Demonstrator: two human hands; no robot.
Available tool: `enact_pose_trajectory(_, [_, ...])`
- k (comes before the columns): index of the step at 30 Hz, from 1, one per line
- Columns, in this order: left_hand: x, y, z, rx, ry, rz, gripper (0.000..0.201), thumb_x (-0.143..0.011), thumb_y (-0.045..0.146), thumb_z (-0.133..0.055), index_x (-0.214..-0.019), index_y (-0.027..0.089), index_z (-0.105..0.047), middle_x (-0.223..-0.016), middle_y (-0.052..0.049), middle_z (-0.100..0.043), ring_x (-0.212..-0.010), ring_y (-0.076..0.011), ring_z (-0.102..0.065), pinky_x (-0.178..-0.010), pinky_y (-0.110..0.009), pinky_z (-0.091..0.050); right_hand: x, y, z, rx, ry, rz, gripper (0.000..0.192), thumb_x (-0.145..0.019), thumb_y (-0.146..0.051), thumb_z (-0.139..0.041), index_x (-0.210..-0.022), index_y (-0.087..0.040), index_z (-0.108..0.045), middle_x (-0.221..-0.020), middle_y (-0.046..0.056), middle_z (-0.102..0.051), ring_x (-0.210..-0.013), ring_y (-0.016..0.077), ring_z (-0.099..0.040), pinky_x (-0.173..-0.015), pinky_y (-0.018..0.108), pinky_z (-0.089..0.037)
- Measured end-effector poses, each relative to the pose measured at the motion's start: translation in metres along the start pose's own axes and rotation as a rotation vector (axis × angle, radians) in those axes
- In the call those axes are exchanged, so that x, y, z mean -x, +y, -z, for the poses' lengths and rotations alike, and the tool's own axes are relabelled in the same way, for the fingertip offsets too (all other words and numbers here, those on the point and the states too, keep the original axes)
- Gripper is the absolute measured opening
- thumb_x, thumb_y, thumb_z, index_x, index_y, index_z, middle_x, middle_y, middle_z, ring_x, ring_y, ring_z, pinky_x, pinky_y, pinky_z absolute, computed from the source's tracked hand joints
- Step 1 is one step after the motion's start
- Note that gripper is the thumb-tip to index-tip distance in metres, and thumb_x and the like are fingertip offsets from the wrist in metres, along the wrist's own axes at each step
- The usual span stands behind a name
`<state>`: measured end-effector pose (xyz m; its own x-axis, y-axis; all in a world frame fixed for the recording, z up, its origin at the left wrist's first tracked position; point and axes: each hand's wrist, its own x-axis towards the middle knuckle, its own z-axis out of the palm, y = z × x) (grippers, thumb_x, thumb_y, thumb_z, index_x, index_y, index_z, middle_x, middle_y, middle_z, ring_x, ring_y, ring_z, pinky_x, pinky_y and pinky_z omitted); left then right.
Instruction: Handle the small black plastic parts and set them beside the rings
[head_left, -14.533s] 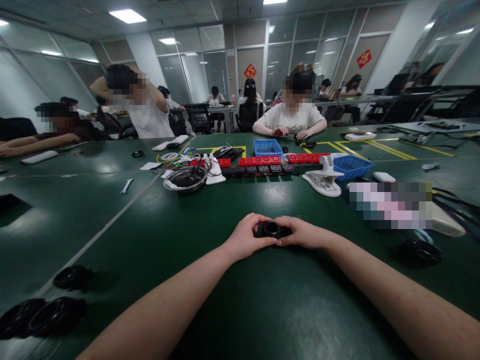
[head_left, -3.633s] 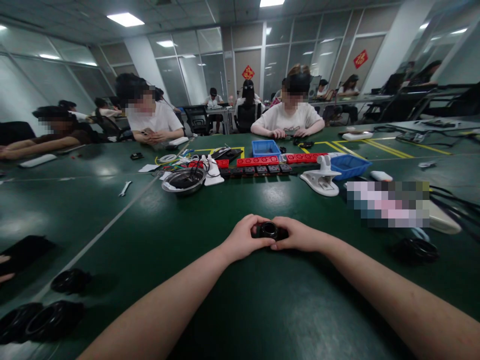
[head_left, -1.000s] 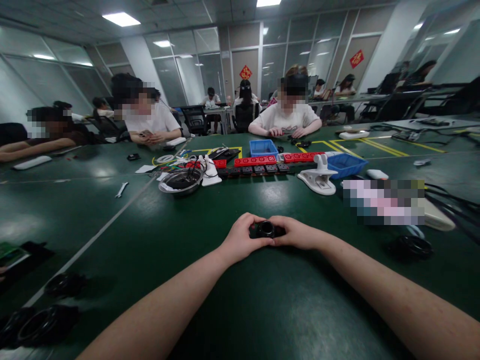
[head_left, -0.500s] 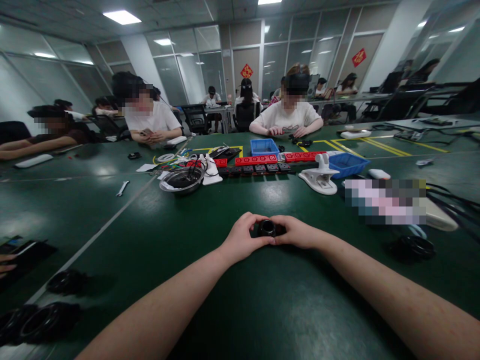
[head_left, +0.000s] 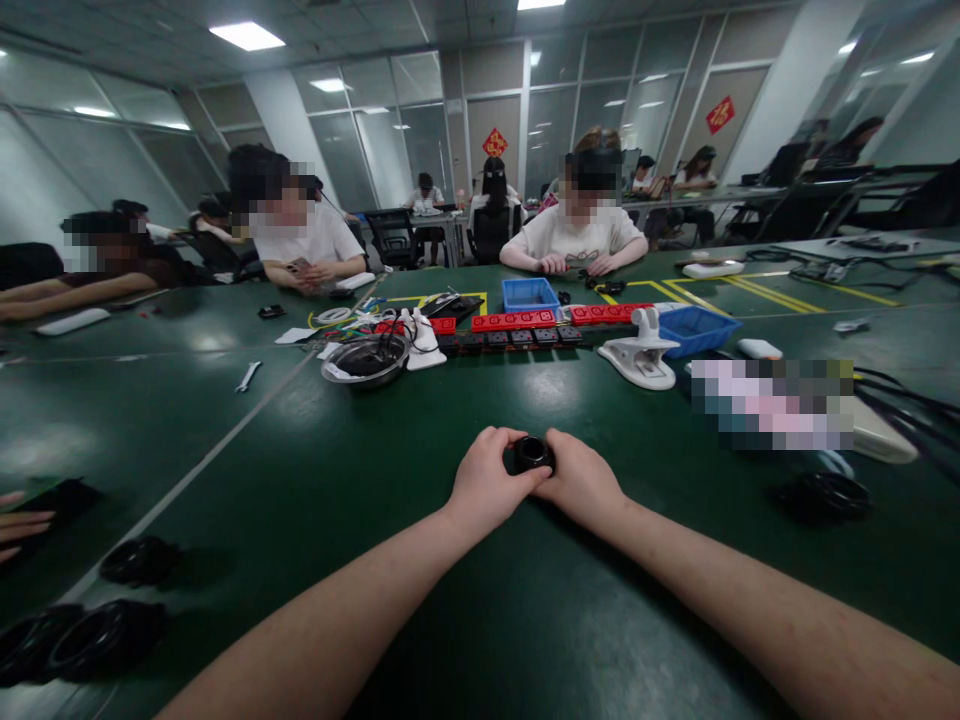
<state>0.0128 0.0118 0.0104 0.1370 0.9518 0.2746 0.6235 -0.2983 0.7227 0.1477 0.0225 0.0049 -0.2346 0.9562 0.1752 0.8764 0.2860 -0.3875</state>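
Both hands are meeting low over the green table [head_left: 525, 620], the left hand [head_left: 487, 485] and right hand [head_left: 581, 483] closing their fingers around a small black ring-shaped part [head_left: 533, 455] pinched between them. Its round opening is facing up toward the camera, its axis roughly upright. Beyond the grip, a metal bowl [head_left: 366, 360] and a white clamp [head_left: 640, 355] are sitting farther across the table.

Small black ring-shaped part [head_left: 533, 453] mostly covered by left hand [head_left: 487, 485] and right hand [head_left: 581, 482]; only top opening shows, underside and contact with table hidden. Fingertips behind part unseen. Both forearms cut by bottom edge. Black rings [head_left: 82, 640] at lower left cut by left edge. Another person's fingers [head_left: 19, 523] enter at left edge, rest out of frame. Item at right [head_left: 772, 404] blurred, unidentifiable. Faces blurred.
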Motion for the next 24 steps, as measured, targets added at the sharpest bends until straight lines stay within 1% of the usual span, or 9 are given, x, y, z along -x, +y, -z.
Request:
enact_pose_trajectory(2, [-0.001, -0.001, 0.001, 0.015, -0.008, -0.003, 0.031, -0.058, 0.029, -0.065, -0.085, 0.019, -0.055, -0.081, -0.001, -0.05, -0.075, -0.0145, -0.046, -0.065, -0.026, -0.038, 0.0, 0.0, 0.002, 0.004, -0.01, 0.03, 0.021, -0.061, -0.032, -0.056, -0.069, -0.017, -0.044, -0.07, 0.003, -0.052, -0.062, 0.0147, -0.047, -0.05, 0.023, -0.029])
enact_pose_trajectory(4, [-0.004, -0.004, 0.003, 0.05, -0.058, -0.025, 0.032, -0.059, 0.029, -0.065, -0.086, 0.019, -0.055, -0.081, -0.001, -0.049, -0.072, -0.0136, -0.046, -0.062, -0.024, -0.038, -0.003, 0.004, 0.005, -0.075, -0.06, 0.107, 0.031, -0.058, -0.037, -0.06, -0.077, -0.016, -0.048, -0.077, 0.005, -0.053, -0.069, 0.0169, -0.049, -0.056, 0.025, -0.033])
enact_pose_trajectory(6, [-0.008, -0.008, 0.005, 0.094, -0.14, -0.066, 0.034, -0.059, 0.031, -0.065, -0.088, 0.018, -0.055, -0.079, -0.001, -0.048, -0.068, -0.0122, -0.045, -0.059, -0.023, -0.037, -0.008, 0.01, 0.01, -0.224, -0.156, 0.222, 0.046, -0.055, -0.039, -0.064, -0.092, -0.017, -0.048, -0.088, 0.005, -0.054, -0.079, 0.0185, -0.05, -0.065, 0.028, -0.036])
enact_pose_trajectory(8, [-0.011, -0.011, 0.008, 0.124, -0.218, -0.109, 0.037, -0.059, 0.033, -0.065, -0.091, 0.018, -0.055, -0.078, 0.0, -0.046, -0.065, -0.011, -0.043, -0.057, -0.022, -0.036, -0.015, 0.018, 0.016, -0.374, -0.295, 0.326, 0.054, -0.056, -0.036, -0.065, -0.103, -0.018, -0.046, -0.097, 0.004, -0.053, -0.086, 0.0187, -0.05, -0.072, 0.029, -0.037])
enact_pose_trajectory(11, [-0.013, -0.013, 0.011, 0.14, -0.286, -0.15, 0.041, -0.059, 0.037, -0.064, -0.095, 0.018, -0.054, -0.077, 0.0, -0.045, -0.063, -0.0106, -0.042, -0.056, -0.022, -0.035, -0.022, 0.027, 0.025, -0.503, -0.513, 0.397, 0.043, -0.063, -0.029, -0.062, -0.102, -0.017, -0.049, -0.096, 0.003, -0.055, -0.087, 0.0173, -0.05, -0.075, 0.028, -0.037])
enact_pose_trajectory(13, [-0.013, -0.013, 0.011, 0.148, -0.302, -0.159, 0.042, -0.059, 0.039, -0.063, -0.095, 0.019, -0.054, -0.077, 0.0, -0.045, -0.063, -0.0107, -0.041, -0.056, -0.022, -0.035, -0.024, 0.031, 0.028, -0.527, -0.59, 0.397, 0.036, -0.065, -0.027, -0.059, -0.099, -0.015, -0.052, -0.093, 0.002, -0.056, -0.084, 0.0164, -0.051, -0.074, 0.027, -0.038])
enact_pose_trajectory(16, [-0.012, -0.012, 0.012, 0.156, -0.304, -0.158, 0.043, -0.059, 0.04, -0.063, -0.095, 0.019, -0.054, -0.077, 0.0, -0.045, -0.064, -0.0106, -0.041, -0.056, -0.022, -0.035, -0.025, 0.034, 0.029, -0.509, -0.601, 0.392, 0.033, -0.066, -0.027, -0.059, -0.096, -0.014, -0.053, -0.091, 0.003, -0.055, -0.083, 0.0164, -0.05, -0.072, 0.027, -0.038])
enact_pose_trajectory(20, [-0.011, -0.012, 0.011, 0.141, -0.302, -0.164, 0.042, -0.06, 0.038, -0.063, -0.096, 0.02, -0.054, -0.077, 0.0, -0.044, -0.064, -0.0106, -0.041, -0.056, -0.022, -0.035, -0.026, 0.035, 0.028, -0.479, -0.602, 0.416, 0.034, -0.065, -0.025, -0.059, -0.097, -0.014, -0.054, -0.094, 0.003, -0.054, -0.085, 0.0169, -0.049, -0.074, 0.027, -0.037])
enact_pose_trajectory(24, [-0.01, -0.009, 0.011, 0.116, -0.283, -0.155, 0.041, -0.059, 0.038, -0.063, -0.095, 0.02, -0.055, -0.076, 0.0, -0.044, -0.062, -0.0103, -0.041, -0.055, -0.021, -0.035, -0.026, 0.036, 0.026, -0.488, -0.593, 0.388, 0.032, -0.065, -0.023, -0.059, -0.095, -0.013, -0.054, -0.092, 0.003, -0.055, -0.083, 0.0166, -0.049, -0.072, 0.027, -0.037])
